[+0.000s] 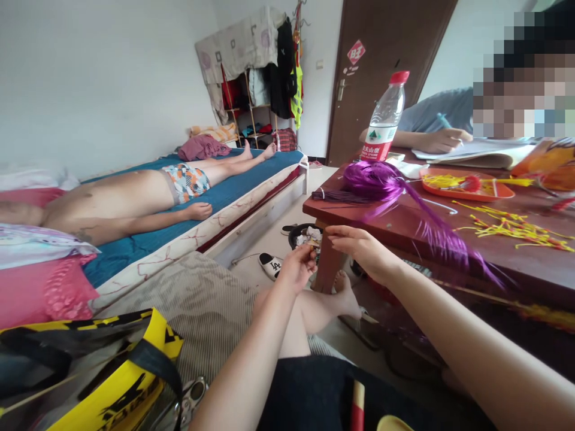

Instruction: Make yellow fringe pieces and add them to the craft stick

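My left hand (298, 267) is raised over my lap with its fingers curled in a pinch. A tiny brownish bit shows at the fingertips, too small to name. My right hand (365, 250) is beside it at the table's corner, fingers stretched out together and nothing seen in them. Just above that hand, a bundle of shiny purple strands (375, 185) lies on the red-brown table (507, 263), its loose ends trailing over the front edge. Several yellow twisted cords with red bits (507, 224) are spread to the right.
A plastic bottle (384, 120) and an orange tray (476, 187) stand on the table. Across it a person's hand (444, 140) holds a pen over paper. Another person lies on the bed (247, 206). A yellow bag (121, 383) and scissors (195, 392) are at my left.
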The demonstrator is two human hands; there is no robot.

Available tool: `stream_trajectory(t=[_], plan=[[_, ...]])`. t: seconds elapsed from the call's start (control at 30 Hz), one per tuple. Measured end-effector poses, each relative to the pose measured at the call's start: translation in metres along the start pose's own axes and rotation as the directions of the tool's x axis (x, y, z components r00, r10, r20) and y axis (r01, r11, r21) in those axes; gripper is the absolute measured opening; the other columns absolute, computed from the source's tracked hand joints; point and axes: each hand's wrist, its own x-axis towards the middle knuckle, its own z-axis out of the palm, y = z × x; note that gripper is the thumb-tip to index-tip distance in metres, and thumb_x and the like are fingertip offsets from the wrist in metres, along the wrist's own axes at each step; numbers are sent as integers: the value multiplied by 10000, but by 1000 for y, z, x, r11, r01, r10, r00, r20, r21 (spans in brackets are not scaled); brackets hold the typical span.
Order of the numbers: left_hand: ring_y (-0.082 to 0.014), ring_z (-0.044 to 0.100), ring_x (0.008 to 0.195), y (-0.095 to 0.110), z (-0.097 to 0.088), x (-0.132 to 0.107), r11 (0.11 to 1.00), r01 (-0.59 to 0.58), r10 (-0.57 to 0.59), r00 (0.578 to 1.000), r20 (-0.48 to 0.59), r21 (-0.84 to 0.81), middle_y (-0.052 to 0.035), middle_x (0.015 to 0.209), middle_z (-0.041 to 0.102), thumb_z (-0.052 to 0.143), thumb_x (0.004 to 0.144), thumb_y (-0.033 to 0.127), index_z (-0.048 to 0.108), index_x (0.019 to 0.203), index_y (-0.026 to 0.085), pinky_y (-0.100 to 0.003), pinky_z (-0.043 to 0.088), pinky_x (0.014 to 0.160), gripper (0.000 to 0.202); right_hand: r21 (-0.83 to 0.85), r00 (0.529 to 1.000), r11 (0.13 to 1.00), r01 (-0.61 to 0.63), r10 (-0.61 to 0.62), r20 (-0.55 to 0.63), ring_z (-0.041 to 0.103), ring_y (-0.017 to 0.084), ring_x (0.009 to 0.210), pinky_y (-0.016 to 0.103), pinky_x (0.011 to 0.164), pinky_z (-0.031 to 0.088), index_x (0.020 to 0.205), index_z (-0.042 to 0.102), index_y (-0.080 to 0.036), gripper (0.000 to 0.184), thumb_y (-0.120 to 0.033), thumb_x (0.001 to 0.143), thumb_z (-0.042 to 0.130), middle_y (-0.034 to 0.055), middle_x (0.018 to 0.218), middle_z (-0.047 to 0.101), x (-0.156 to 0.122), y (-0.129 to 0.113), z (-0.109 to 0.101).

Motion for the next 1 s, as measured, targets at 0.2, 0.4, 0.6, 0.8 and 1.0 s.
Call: stream_trajectory(t=[0.2,0.4,0.6,0.8,1.0], plan=[[-37,389,390,4,7,-7,999,-17,20,998,56,-40,55,531,505,598,756,219,526,665,131,-183,359,443,146,84,995,996,-30,22,97,534,213,996,315,864,388,1037,574,-105,437,-246,625,538,86,994,625,10,-6,5],[-37,408,384,2,11,-8,998,-19,24,996,86,-57,35,509,536,691,618,213,533,642,139,-182,330,447,177,71,991,996,-54,44,128,544,214,964,323,878,380,964,611,-133,372,-248,613,564,60,956,639,3,-5,-8],[-39,410,379,-3,13,-8,998,-9,16,994,106,-61,32,502,541,690,604,209,540,642,140,-186,329,444,170,45,989,998,-38,31,144,539,213,975,329,904,361,948,625,-143,346,-243,619,588,50,959,645,-2,-3,-14],[-35,419,390,0,9,-8,997,-19,28,992,127,-70,32,513,541,690,612,214,553,660,132,-184,348,463,168,59,984,998,2,-12,178,552,204,970,317,887,385,961,607,-139,364,-270,625,563,62,966,642,0,-7,-7],[-37,437,390,0,5,-7,997,-17,26,994,107,-76,29,519,550,677,639,194,544,649,134,-184,368,469,146,-27,990,999,37,-33,141,584,176,780,292,725,442,966,609,-143,360,-250,625,571,35,836,651,-2,-7,-8]])
